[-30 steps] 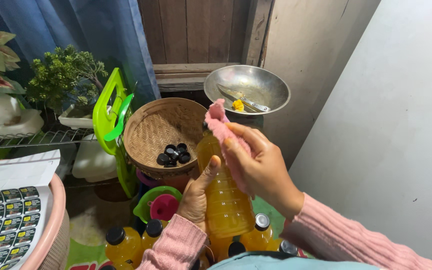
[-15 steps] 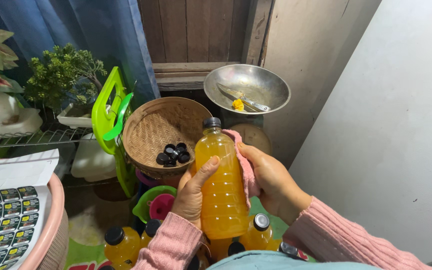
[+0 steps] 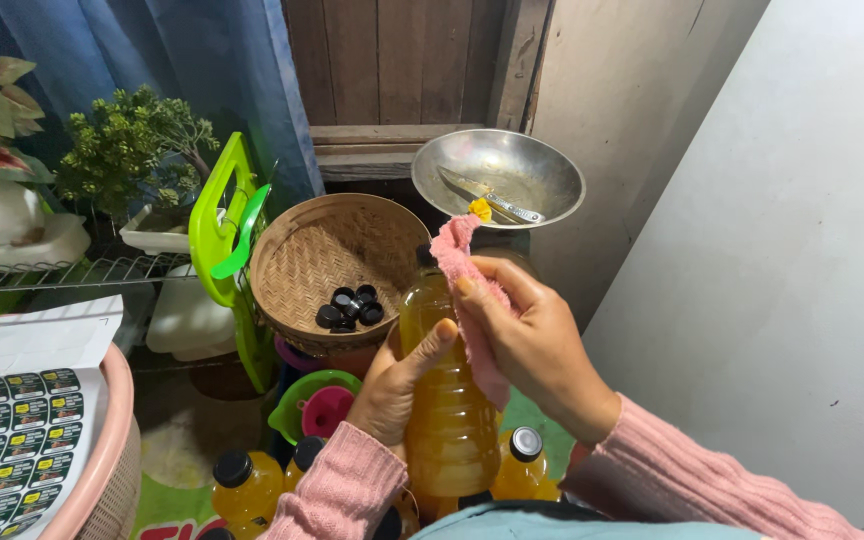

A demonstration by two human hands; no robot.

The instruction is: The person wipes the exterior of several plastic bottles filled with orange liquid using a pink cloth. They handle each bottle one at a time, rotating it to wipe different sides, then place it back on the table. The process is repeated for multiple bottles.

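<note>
Head view: the left hand (image 3: 392, 385) wraps around the lower body of a bottle (image 3: 445, 400) of orange liquid, fingers closed on it and thumb laid up its front, holding it upright in front of the person's chest. The right hand (image 3: 532, 345) presses a pink cloth (image 3: 472, 300) against the bottle's upper right side — fingers folded over the cloth, pinching it to the shoulder and neck, with a corner of it sticking up past the top. The black cap sits just behind that corner, mostly hidden.

Behind the bottle, a woven basket (image 3: 337, 265) tilts toward the camera with a few loose black caps (image 3: 349, 306) lying in it. To its right a metal bowl (image 3: 497, 178) holds a utensil and a small yellow bit.

Below the hands, several capped bottles (image 3: 522, 465) of the same orange liquid stand close together. At the left edge, a sheet of dark stickers (image 3: 2, 435) lies over a pink tub (image 3: 102, 470).

As I judge it, the wiping is mid-way on this bottle: the cloth covers only the top, the lower body not yet reached. No sticker shows on any visible bottle.
</note>
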